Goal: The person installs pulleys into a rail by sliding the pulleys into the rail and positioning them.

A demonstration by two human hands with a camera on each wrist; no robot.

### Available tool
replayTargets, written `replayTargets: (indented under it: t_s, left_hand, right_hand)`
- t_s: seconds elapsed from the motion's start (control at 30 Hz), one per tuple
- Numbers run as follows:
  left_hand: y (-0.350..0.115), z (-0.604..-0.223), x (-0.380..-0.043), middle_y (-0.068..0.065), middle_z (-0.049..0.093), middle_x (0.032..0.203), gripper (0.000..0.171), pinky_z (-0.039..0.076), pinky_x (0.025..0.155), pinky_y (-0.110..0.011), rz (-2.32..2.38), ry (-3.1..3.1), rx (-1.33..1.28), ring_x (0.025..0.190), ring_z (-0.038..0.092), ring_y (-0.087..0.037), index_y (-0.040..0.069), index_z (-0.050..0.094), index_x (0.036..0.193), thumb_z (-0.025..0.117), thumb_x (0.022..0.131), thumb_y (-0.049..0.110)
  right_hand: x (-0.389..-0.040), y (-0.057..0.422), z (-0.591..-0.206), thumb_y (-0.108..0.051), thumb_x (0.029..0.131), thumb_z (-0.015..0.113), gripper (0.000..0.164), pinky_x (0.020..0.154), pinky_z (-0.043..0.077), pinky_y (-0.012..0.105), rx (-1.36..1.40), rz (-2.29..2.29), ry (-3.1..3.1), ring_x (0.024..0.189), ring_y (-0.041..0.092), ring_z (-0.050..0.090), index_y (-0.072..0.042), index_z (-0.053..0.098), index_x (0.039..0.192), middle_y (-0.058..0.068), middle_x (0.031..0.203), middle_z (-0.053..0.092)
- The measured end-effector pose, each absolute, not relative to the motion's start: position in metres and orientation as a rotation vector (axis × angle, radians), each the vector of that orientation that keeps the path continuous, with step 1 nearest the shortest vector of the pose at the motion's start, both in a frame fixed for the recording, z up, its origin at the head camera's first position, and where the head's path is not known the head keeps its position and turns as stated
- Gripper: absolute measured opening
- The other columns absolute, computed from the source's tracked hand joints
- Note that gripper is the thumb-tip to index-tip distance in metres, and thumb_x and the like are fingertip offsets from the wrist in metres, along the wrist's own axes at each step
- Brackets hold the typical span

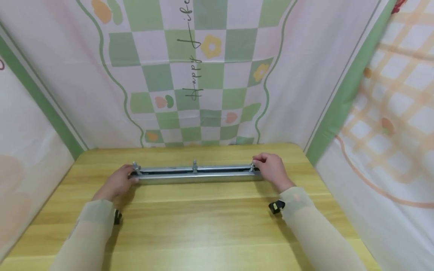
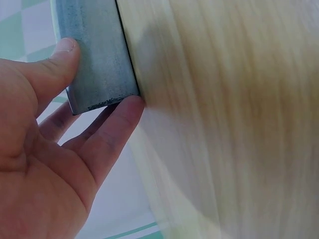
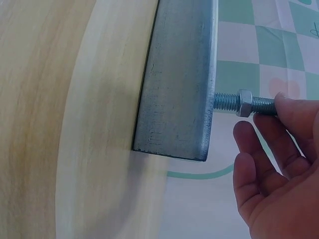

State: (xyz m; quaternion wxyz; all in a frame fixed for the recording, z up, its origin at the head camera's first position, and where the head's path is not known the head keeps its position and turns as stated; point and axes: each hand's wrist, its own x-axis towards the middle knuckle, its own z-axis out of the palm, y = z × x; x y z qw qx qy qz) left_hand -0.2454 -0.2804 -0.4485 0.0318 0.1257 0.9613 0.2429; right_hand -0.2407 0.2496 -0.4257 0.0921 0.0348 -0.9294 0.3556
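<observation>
A long metal strut channel (image 1: 200, 178) lies across the table with its slot facing up. My left hand (image 1: 118, 182) holds its left end; in the left wrist view the thumb (image 2: 67, 55) lies on the side wall and a fingertip touches the lower end corner. Near the right end, a threaded bolt (image 3: 227, 102) stands up out of the channel, carrying a hex nut (image 3: 244, 103). My right hand (image 1: 272, 170) pinches the top of this bolt between thumb and forefinger, above the nut. Similar bolts rise at the middle (image 1: 194, 166) and left end (image 1: 136, 168).
The wooden table (image 1: 203, 222) extends in front of the channel. A checked cloth (image 1: 210, 75) hangs behind its back edge, with more cloth at both sides. Each wrist carries a small black device (image 1: 277, 206).
</observation>
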Motion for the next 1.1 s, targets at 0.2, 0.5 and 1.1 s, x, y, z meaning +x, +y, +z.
replayTargets:
  t_s: [0.2,0.5,1.1]
  left_hand:
    - [-0.28,-0.448,-0.245,-0.033,0.042,0.14,0.048,0.031,0.106,-0.067,0.743,2.956,0.375,0.127,0.04,-0.055,-0.012,0.049,0.136,0.062,0.098,0.013]
    - [-0.282,-0.446,-0.246,-0.036,0.04,0.141,0.047,0.032,0.106,-0.066,0.724,2.97,0.379,0.127,0.04,-0.056,-0.014,0.048,0.136,0.061,0.098,0.012]
    - [-0.275,-0.401,-0.218,-0.04,-0.009,0.154,0.089,0.013,0.105,-0.077,0.76,2.914,0.187,0.134,0.004,-0.066,-0.005,-0.001,0.156,0.036,0.103,0.057]
  right_hand:
    - [-0.241,0.247,-0.425,-0.019,0.1,0.061,0.021,0.09,0.052,0.049,0.089,1.069,-2.756,0.106,0.031,0.063,-0.007,0.073,0.113,0.01,0.111,0.071]
    - [-0.243,0.245,-0.424,-0.019,0.1,0.061,0.022,0.088,0.052,0.049,0.104,1.081,-2.747,0.105,0.031,0.063,-0.006,0.073,0.113,0.011,0.111,0.071]
    - [-0.232,0.247,-0.408,-0.039,0.101,0.055,0.061,0.107,0.037,0.058,0.14,0.939,-2.721,0.133,0.04,0.042,-0.004,0.041,0.15,0.019,0.149,0.045]
